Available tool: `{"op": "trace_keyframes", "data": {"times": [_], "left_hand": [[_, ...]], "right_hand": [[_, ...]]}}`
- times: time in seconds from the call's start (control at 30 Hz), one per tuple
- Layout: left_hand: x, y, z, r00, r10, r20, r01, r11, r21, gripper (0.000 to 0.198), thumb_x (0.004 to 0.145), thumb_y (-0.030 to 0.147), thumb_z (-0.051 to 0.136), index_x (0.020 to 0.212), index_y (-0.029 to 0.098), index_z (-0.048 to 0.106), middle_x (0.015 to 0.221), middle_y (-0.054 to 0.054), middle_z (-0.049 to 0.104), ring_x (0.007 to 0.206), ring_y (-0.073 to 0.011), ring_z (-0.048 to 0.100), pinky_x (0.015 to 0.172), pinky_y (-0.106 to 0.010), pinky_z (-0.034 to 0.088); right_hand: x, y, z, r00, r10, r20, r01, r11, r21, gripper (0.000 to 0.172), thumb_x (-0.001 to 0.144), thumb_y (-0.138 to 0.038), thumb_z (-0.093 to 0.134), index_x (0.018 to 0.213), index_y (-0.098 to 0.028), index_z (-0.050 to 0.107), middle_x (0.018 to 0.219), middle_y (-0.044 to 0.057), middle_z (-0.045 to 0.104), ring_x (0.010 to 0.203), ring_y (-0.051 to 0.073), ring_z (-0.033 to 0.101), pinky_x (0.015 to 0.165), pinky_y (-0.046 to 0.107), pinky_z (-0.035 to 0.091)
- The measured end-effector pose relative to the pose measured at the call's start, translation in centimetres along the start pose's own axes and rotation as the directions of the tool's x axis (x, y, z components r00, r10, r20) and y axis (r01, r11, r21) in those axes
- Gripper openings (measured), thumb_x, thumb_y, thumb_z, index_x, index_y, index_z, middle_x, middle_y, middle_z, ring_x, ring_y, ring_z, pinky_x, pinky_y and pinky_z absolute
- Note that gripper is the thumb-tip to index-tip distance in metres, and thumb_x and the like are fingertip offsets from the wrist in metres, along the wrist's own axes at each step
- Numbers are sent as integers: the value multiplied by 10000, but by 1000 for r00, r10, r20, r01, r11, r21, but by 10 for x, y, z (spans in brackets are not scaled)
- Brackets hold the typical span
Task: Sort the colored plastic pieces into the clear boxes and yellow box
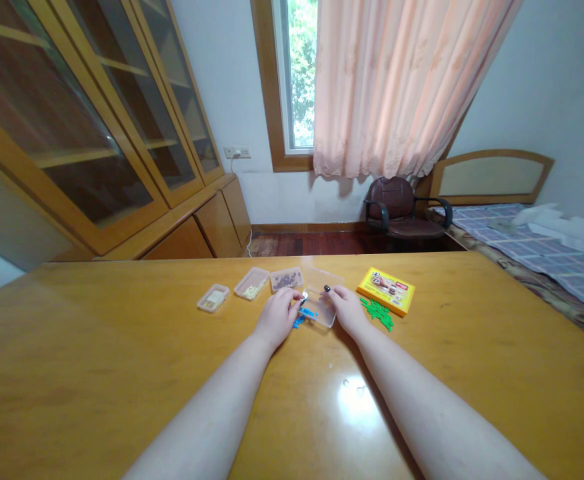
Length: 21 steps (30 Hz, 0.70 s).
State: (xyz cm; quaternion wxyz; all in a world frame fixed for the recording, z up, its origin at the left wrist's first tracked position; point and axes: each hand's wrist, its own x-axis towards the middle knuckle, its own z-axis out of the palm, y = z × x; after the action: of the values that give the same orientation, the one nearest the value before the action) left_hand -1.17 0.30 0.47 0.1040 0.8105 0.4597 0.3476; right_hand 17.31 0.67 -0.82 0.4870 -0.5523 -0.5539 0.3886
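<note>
My left hand [278,315] rests on the wooden table [122,347], its fingers pinching a small white piece at the left edge of a clear plastic box [322,308]. Small blue pieces [303,316] lie by that hand, partly hidden under it. My right hand [346,308] holds the right side of the same box, thumb on its rim. A clear lid [325,277] lies just behind the box. A heap of green pieces [378,312] sits to the right of my right hand, beside a yellow box [387,290].
Three small clear trays stand in a row at the left: one with pale pieces [213,298], one with yellowish pieces [252,283], one with brown pieces [287,279]. Beyond the table are a glass-door cabinet [97,133], a dark office chair [399,210] and a bed [547,247].
</note>
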Motion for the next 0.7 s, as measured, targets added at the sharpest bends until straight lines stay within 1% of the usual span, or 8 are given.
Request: {"op": "trace_keyframes", "data": {"times": [0.13,0.2,0.3,0.37,0.43,0.53,0.63,0.7], "left_hand": [[0,-3,1,998,-66,3,65,997,35,157,798,179,465,943,186,523,920,-34,569,779,-144,552,761,-293,455],[0,-4,1,993,-116,-22,117,992,52,158,796,172,452,940,184,516,927,-41,563,823,-157,554,776,-301,452],[-1,-6,1,974,-215,-69,221,971,93,204,794,178,448,992,174,497,977,-67,553,886,-182,547,793,-325,445],[-1,-6,1,968,-249,-31,251,961,118,224,791,227,476,1008,174,496,997,-73,553,890,-191,548,794,-338,441],[-2,-4,1,975,-216,55,208,969,131,259,775,297,520,1008,183,505,1012,-66,557,921,-200,540,818,-345,427],[-4,3,2,977,-130,170,106,984,145,344,720,359,596,1013,196,520,1034,-54,558,998,-217,503,874,-352,387],[-5,7,3,963,-110,247,69,983,168,397,665,396,650,992,199,540,1003,-49,567,981,-228,498,866,-351,376],[-6,6,4,958,-113,265,66,982,178,439,639,434,667,990,200,544,994,-49,566,968,-232,497,852,-348,376]], "right_hand": [[4,3,-1,999,31,-43,-29,998,49,281,728,-399,473,692,-162,618,707,43,654,672,173,563,618,261,404],[6,6,-2,993,74,-89,-65,992,105,299,721,-425,483,712,-158,618,734,58,663,645,169,561,592,260,407],[9,10,-2,977,138,-164,-101,971,217,336,712,-472,497,752,-158,609,771,71,671,606,156,555,553,253,404],[10,11,-2,969,160,-187,-107,958,266,356,706,-499,507,759,-161,605,787,73,674,606,154,559,550,251,405],[9,10,-2,966,170,-193,-110,952,286,357,694,-505,523,750,-162,605,787,73,676,626,161,571,564,254,413],[9,9,-2,967,170,-188,-110,950,293,337,683,-486,541,743,-161,609,783,72,675,677,175,590,604,263,429],[9,9,-2,969,159,-189,-102,954,284,334,687,-486,538,729,-163,612,786,71,673,701,180,594,625,269,434],[9,10,-2,970,156,-188,-99,954,283,337,691,-491,534,726,-166,614,790,70,673,705,181,594,628,271,434]]}}
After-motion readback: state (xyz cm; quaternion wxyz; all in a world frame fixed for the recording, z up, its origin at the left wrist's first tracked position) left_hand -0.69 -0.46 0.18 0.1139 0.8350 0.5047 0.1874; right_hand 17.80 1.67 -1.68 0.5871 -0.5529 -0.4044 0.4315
